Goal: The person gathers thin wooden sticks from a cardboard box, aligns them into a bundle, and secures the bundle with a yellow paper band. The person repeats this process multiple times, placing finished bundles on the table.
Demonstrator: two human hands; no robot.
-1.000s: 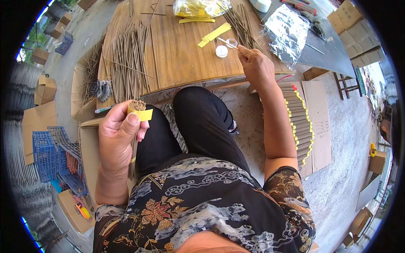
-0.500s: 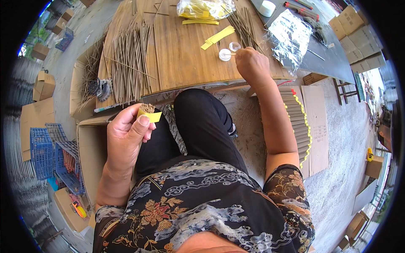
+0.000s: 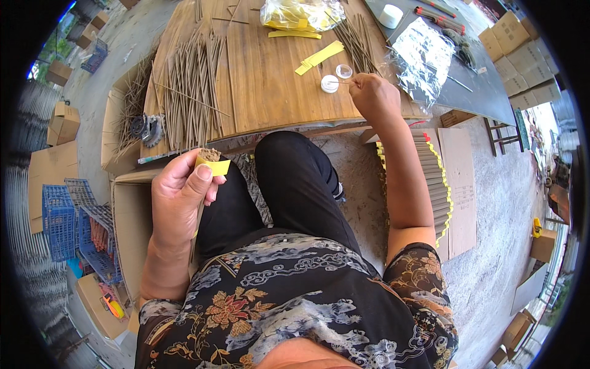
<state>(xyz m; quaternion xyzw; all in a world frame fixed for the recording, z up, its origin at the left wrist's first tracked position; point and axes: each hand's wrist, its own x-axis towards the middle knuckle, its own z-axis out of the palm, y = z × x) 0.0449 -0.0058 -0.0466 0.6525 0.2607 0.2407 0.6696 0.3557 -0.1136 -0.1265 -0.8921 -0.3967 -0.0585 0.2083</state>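
My left hand is closed around a bundle of brown incense sticks, held upright over my left thigh. A yellow paper strip wraps around the bundle's top, one end sticking out to the right. Over the table's near right part, my right hand pinches a thin stick. That stick points left, its tip at the mouth of a small round white jar. Beside the jar lies a clear round lid. My right fingertips are partly hidden behind the hand.
On the wooden table lie loose incense sticks, yellow paper strips and a clear bag. Crumpled clear plastic covers part of the dark table at right. Yellow-banded bundles rest below my right arm. A cardboard box stands at left.
My right hand has shifted slightly right and down, so more of the thin stick shows by the jar. My left hand has moved a little left with the bundle.
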